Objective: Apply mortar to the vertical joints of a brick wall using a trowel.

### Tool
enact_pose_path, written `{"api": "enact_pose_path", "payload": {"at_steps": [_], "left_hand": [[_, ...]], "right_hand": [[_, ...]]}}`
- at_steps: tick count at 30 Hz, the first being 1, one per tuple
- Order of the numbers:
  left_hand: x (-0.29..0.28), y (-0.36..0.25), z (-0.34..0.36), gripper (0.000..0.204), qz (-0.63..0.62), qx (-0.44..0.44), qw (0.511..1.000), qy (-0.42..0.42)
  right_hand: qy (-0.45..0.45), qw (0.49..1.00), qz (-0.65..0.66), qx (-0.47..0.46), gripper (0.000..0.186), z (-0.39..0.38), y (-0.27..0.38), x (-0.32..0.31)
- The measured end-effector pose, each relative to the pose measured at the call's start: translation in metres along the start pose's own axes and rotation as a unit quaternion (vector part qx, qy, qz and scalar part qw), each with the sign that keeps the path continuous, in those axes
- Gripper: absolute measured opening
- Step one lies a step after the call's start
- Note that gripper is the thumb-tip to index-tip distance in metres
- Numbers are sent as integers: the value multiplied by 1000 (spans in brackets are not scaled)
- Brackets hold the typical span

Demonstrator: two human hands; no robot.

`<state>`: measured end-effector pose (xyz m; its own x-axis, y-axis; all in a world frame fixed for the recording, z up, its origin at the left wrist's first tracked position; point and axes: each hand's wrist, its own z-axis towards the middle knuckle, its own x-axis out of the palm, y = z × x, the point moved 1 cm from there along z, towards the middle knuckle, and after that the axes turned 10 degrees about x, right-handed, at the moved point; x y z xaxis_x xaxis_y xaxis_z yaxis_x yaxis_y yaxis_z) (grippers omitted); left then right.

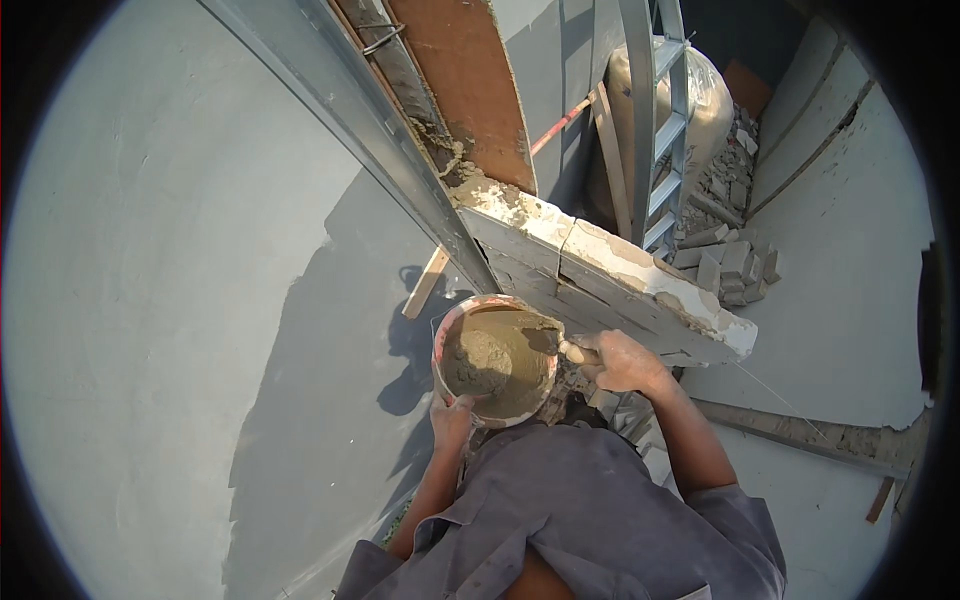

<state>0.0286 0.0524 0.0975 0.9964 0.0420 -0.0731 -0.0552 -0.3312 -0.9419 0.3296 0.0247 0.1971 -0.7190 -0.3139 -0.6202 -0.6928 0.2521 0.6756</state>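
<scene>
- The left hand (pixel 452 418) is clamped on the near-left rim of the mortar bucket (pixel 447 332).
- Right of the bucket, the right hand (pixel 628 362) grips the trowel (pixel 578 352), its handle's long axis pointing leftward to the bucket's rim.

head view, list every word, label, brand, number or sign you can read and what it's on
None that I can read.
Bucket: no readable text on the sides that show.
Trowel handle: no readable marking.
Ladder: no readable label.
Bag behind the ladder: any print is too small or blurred to read.
</scene>
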Motion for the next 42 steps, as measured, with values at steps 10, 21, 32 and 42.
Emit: {"api": "enact_pose_path", "payload": {"at_steps": [10,21,32,42], "left_hand": [[33,-84,16,37,206,157,966,18],[37,-75,7,58,254,248,935,10],[60,-119,-32,65,260,270,922,93],[7,-1,37,17,-115,-136,984,-13]], "right_hand": [[-128,975,-180,-24,38,-2,18,24],[-178,956,-233,-20,32,21,28,19],[320,857,371,159,30,32,-57,19],[310,572,749,121,38,-18,-25,73]]}}
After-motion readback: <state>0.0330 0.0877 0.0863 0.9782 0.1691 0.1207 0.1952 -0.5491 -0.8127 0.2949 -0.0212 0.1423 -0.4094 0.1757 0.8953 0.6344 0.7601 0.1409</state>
